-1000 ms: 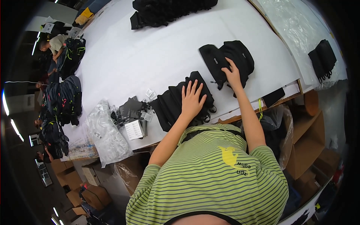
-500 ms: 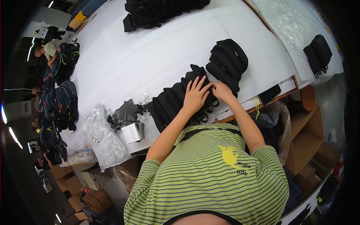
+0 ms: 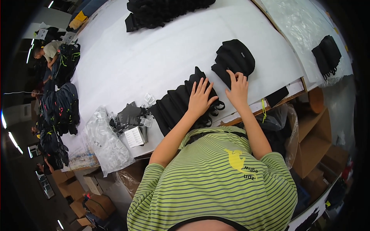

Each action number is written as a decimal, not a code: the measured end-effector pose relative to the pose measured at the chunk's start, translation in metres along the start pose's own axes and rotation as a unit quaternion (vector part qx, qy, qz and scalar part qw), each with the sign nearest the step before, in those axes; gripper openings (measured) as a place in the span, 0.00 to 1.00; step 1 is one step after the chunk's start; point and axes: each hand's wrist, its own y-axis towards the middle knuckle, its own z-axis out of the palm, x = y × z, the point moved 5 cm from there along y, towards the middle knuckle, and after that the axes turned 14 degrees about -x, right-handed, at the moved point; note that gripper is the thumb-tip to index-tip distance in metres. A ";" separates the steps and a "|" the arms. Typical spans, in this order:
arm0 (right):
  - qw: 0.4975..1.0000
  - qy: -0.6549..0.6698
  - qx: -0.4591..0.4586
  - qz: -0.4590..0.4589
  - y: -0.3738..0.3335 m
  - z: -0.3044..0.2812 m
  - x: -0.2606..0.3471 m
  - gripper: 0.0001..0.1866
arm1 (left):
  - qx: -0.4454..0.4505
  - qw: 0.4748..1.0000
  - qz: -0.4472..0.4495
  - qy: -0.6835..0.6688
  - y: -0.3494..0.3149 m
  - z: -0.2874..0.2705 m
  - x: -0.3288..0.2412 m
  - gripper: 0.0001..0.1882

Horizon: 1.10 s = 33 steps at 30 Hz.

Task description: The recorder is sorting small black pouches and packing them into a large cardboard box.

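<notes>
My left hand (image 3: pixel 199 99) lies flat, fingers spread, on a row of overlapping black fabric pouches (image 3: pixel 169 109) with small loops along the near side. To its right my right hand (image 3: pixel 237 91) is at the near edge of a second, fanned stack of black pouches (image 3: pixel 235 57). Its fingers bend over that edge, the thumb stands apart from them, and I see nothing gripped between. White table shows between the two groups of pouches.
A large black pile (image 3: pixel 165 13) lies at the far edge. Left are dark tags (image 3: pixel 131 115), a white card stack (image 3: pixel 135 136) and a clear plastic bag (image 3: pixel 110 142). More black pouches (image 3: pixel 327 56) lie far right. Open cardboard boxes (image 3: pixel 314 142) stand below the table edge; a person (image 3: pixel 52 50) works far left.
My right hand has moved right and a little farther away, from beside my left hand to the right stack. My left hand stays on the row nearly unmoved.
</notes>
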 end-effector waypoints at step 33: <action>0.973 0.105 0.040 0.204 0.019 0.062 -0.077 0.18 | -0.007 0.998 -0.028 0.054 0.011 0.017 -0.006 0.29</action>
